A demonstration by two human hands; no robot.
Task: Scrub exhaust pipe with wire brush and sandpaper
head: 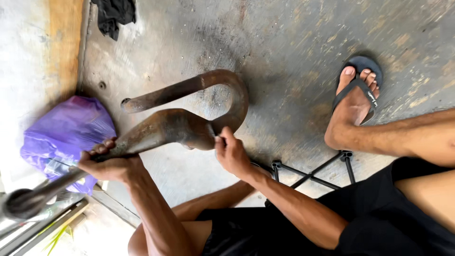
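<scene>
A rusty brown exhaust pipe (189, 102) with a tight U-bend lies across the middle of the head view, above a grey concrete floor. My left hand (106, 161) grips its straight lower section, which runs down-left to a dark blurred end (21, 204). My right hand (230, 151) pinches the pipe at the fat part just below the bend, fingers closed on the metal; something small may be between the fingers, but I cannot tell.
A purple plastic bag (66, 135) sits at the left by the wall. Dark cloth (113, 14) lies at the top left. My foot in a black flip-flop (358, 92) rests at the right. Black stool legs (313, 173) stand under me.
</scene>
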